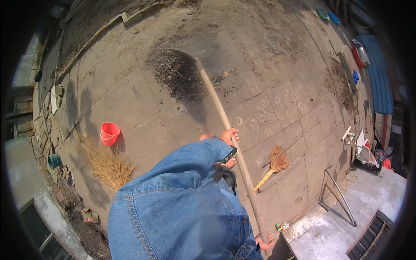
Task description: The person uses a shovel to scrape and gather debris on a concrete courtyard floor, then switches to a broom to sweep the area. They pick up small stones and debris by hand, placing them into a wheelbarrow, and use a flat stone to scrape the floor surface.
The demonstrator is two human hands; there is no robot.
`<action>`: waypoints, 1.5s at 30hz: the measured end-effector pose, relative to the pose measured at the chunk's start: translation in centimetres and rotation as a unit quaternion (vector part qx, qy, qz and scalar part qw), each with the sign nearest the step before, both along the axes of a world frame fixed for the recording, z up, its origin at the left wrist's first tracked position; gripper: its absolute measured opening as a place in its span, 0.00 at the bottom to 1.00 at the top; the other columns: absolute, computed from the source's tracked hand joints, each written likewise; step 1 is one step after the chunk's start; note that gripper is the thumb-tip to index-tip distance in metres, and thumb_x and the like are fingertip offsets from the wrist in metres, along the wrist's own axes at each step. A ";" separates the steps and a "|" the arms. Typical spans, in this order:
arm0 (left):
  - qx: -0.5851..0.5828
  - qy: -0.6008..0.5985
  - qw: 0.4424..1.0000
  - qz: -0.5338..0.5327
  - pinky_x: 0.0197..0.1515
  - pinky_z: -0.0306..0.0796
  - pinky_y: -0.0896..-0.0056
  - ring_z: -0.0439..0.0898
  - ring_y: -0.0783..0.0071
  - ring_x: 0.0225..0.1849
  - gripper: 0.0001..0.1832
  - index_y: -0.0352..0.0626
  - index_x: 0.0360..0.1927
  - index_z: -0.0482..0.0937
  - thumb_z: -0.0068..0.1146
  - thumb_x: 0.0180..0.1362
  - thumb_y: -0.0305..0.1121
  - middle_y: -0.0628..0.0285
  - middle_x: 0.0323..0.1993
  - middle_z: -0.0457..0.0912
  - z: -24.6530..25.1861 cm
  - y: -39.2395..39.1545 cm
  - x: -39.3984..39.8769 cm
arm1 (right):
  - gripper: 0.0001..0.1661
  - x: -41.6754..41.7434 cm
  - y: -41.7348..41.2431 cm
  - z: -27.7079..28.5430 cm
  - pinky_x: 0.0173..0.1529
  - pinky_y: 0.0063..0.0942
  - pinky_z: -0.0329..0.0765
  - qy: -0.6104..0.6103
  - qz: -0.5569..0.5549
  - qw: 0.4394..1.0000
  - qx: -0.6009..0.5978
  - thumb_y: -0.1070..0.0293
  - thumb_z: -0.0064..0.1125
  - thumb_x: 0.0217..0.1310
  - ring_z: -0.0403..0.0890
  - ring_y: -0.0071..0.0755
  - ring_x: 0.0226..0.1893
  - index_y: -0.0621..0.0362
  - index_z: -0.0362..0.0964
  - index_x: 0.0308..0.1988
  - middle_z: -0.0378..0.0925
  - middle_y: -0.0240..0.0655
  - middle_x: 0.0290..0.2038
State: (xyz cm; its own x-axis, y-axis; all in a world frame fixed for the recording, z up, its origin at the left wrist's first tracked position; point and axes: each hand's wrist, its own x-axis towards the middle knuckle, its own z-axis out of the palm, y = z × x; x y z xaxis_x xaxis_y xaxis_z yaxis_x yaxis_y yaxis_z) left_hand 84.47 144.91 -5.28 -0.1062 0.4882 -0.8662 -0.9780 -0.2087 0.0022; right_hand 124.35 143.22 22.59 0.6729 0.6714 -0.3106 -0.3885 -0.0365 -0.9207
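Observation:
A long-handled shovel runs diagonally away from me, its pale wooden handle (216,97) gripped by both hands. My left hand (230,135), below a denim cuff and a dark wristband, wraps the middle of the handle. Near the handle's rear end, my right hand (265,243) holds on low at my side. The curved metal blade (184,56) sits at the far edge of a heap of dark ash and charred debris (177,76), with part of the blade hidden by the heap. Hazy dust or smoke hangs around it.
A red bucket (110,134) stands left beside dry straw-like brush (109,162). To the right, a broom (279,159) lies on the paving with a thin stick across it. A small toy (281,226) sits near the concrete ledge (312,230). Low brick edging (97,34) borders the left.

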 end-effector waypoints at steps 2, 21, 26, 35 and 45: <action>-0.006 0.001 1.000 0.007 0.25 0.70 0.61 0.71 0.69 0.19 0.06 0.45 0.25 0.72 0.58 0.50 0.30 0.65 0.19 0.70 -0.4 0.0 0.1 | 0.13 -0.1 0.3 0.2 0.45 0.33 0.68 0.026 -0.004 1.000 0.003 0.63 0.51 0.55 0.67 0.29 0.31 0.54 0.57 0.24 0.63 0.32 0.25; -0.102 0.004 0.994 0.031 0.21 0.69 0.63 0.71 0.69 0.18 0.06 0.43 0.29 0.71 0.57 0.51 0.28 0.63 0.18 0.70 4.3 0.0 3.3 | 0.13 5.0 5.0 -1.9 0.35 0.29 0.68 0.058 -0.032 0.998 0.018 0.70 0.56 0.50 0.65 0.26 0.26 0.55 0.57 0.24 0.60 0.31 0.24; -0.031 0.023 0.999 0.028 0.23 0.70 0.62 0.71 0.70 0.18 0.07 0.45 0.30 0.70 0.57 0.52 0.30 0.64 0.19 0.71 4.3 1.3 3.3 | 0.13 7.7 4.6 -3.1 0.34 0.29 0.68 0.102 -0.021 0.990 0.090 0.72 0.57 0.49 0.66 0.26 0.26 0.55 0.58 0.25 0.61 0.31 0.24; 0.073 -0.042 0.996 -0.024 0.27 0.72 0.62 0.72 0.69 0.21 0.09 0.45 0.31 0.69 0.58 0.52 0.31 0.63 0.20 0.71 9.5 3.5 8.8 | 0.17 12.8 3.5 3.2 0.39 0.24 0.63 0.115 0.066 0.972 0.195 0.72 0.60 0.50 0.65 0.23 0.26 0.51 0.56 0.21 0.58 0.28 0.20; 0.221 -0.218 0.938 -0.152 0.47 0.69 0.60 0.73 0.64 0.33 0.07 0.42 0.28 0.70 0.56 0.55 0.31 0.62 0.25 0.72 16.2 4.6 13.5 | 0.19 10.8 -1.1 22.4 0.29 0.23 0.56 0.025 0.260 0.878 0.401 0.70 0.51 0.62 0.58 0.19 0.19 0.49 0.53 0.21 0.54 0.25 0.17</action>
State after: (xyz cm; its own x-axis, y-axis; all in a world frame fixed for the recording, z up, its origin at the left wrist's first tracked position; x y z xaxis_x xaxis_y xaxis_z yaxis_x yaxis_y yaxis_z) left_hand 97.97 149.52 10.91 0.4138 0.7608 -0.4999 -0.8802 0.1941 -0.4332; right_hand 135.15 142.16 45.00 0.2102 0.9003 0.3811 -0.5516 0.4310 -0.7142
